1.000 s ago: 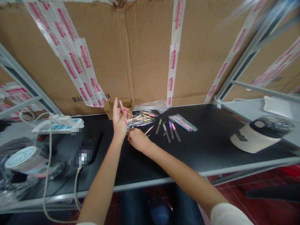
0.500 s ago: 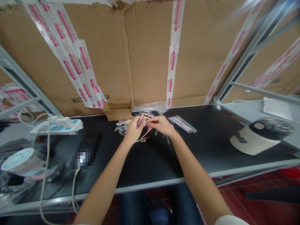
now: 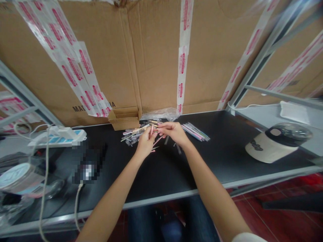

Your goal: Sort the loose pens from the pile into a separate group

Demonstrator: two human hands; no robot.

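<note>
Right now the fingers of the left hand pinch a slim pink pen between thumb and forefinger, its long axis close to upright in the view, the top end pointing up towards the cardboard sheet behind. Just beside it, the fingers of the right hand are drawn together at their tips; whether they grip anything is too small to tell. Below the fingertips a second pink stick slants, its lower end towards the left forearm. A second ago the left hand stood raised before the small carton and the right hand lay lower, at the near edge of the pile; now the two meet further right, and the right hand mostly covers the loose pens that showed there. Around them on the black bench spread the jumbled pile of pens to the left, a neat bundle of pens to the right, and crumpled clear plastic behind.
</note>
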